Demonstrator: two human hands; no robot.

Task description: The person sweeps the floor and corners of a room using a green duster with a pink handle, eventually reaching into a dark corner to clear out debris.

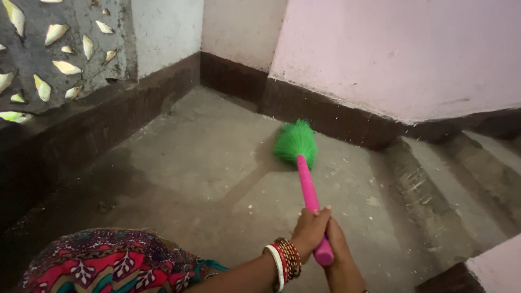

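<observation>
**Broom held at the butt end, head out toward 11 o'clock**

Both hands at the near end of the broom [305,179], low in the frame. Left hand [310,230], bangles [285,259] on its wrist, wrapped over the pink handle from the 9 o'clock side, fingers curled fully closed around it, thumb on top. Right hand [339,247] just behind and beneath, at 4 o'clock from the left, touching it; also closed on the handle, though its fingers mostly hidden behind the shaft. Rounded pink butt poking out between the two hands.

Long axis of the handle running from the hands up toward 11 o'clock, nearly straight away from the body, tilted slightly left. Green bristle head [296,142] at the far end, resting on the concrete floor [190,163], near the dark skirting [325,114] under the pink wall [407,54] but not touching it. Left hand nearer to the head along the shaft; right hand at the very end.

Specks of dust and grit scattered on the floor around the head, mostly toward 3 o'clock. Steps [461,179] rising at 3 o'clock from the head. Patterned cloth [114,263] at 8 o'clock from the hands. Grey wall with leaf-shaped openings [54,49] far off at 10 o'clock.
</observation>
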